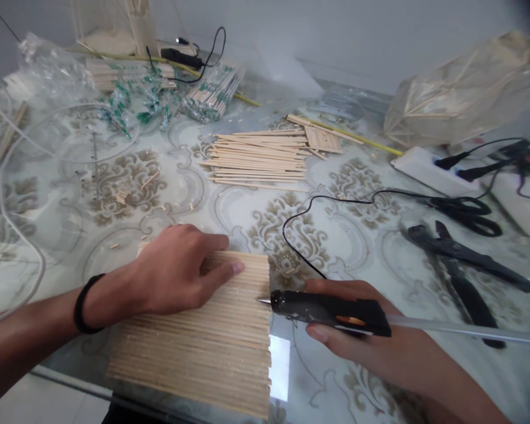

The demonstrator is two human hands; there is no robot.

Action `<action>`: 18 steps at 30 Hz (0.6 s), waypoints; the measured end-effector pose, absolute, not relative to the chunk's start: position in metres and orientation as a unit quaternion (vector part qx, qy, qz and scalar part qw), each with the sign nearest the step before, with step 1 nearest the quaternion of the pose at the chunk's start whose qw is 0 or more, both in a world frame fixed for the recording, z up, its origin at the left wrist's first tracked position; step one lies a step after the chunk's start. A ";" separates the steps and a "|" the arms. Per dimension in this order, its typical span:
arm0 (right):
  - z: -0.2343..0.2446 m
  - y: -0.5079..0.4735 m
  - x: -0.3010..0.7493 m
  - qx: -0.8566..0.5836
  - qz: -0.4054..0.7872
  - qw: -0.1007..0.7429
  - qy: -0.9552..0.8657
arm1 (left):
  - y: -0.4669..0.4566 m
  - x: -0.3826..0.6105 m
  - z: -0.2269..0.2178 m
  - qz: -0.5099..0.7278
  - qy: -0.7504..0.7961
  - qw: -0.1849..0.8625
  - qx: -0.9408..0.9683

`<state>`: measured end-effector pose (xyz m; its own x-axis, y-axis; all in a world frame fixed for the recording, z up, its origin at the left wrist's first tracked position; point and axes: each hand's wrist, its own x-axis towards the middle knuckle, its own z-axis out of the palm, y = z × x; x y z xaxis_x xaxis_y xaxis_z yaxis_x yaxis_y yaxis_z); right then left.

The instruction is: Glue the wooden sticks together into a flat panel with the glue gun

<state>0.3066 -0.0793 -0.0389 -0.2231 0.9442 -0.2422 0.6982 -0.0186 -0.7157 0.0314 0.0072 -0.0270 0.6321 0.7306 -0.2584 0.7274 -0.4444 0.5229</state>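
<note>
A flat panel of thin wooden sticks (pixel 194 359) laid side by side rests at the table's near edge. My left hand (pixel 176 271), with a black band at the wrist, presses on its upper part; thumb and index finger are stretched and apart, the other fingers mostly hidden. My right hand (pixel 362 347) is closed around a black hot glue gun (pixel 331 310). Its metal nozzle (pixel 265 300) points left at the panel's right edge, touching or just over it. A translucent glue stick (pixel 459 330) sticks out of the gun's rear.
Loose wooden sticks (pixel 256 159) lie beyond the panel, near a small stick panel (pixel 322 139). Pliers (pixel 468 259), scissors (pixel 468 212) and a power strip (pixel 433 171) sit on the right. A black cord (pixel 287 218) crosses the table. Bagged stick bundles (pixel 214 91) stand behind.
</note>
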 end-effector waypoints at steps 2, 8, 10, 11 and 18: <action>-0.039 -0.079 0.307 -0.587 0.395 0.155 -0.689 | 0.007 0.032 -0.027 0.002 0.430 0.304 0.850; -0.037 -0.076 0.305 -0.569 0.408 0.142 -0.699 | 0.008 0.032 -0.027 -0.004 0.428 0.301 0.852; -0.037 -0.075 0.305 -0.571 0.403 0.144 -0.701 | 0.008 0.032 -0.027 -0.006 0.429 0.301 0.852; -0.037 -0.076 0.305 -0.570 0.399 0.147 -0.703 | 0.008 0.032 -0.027 -0.007 0.429 0.302 0.852; -0.044 -0.076 0.308 -0.533 0.390 0.193 -0.725 | 0.007 0.032 -0.027 -0.017 0.437 0.305 0.846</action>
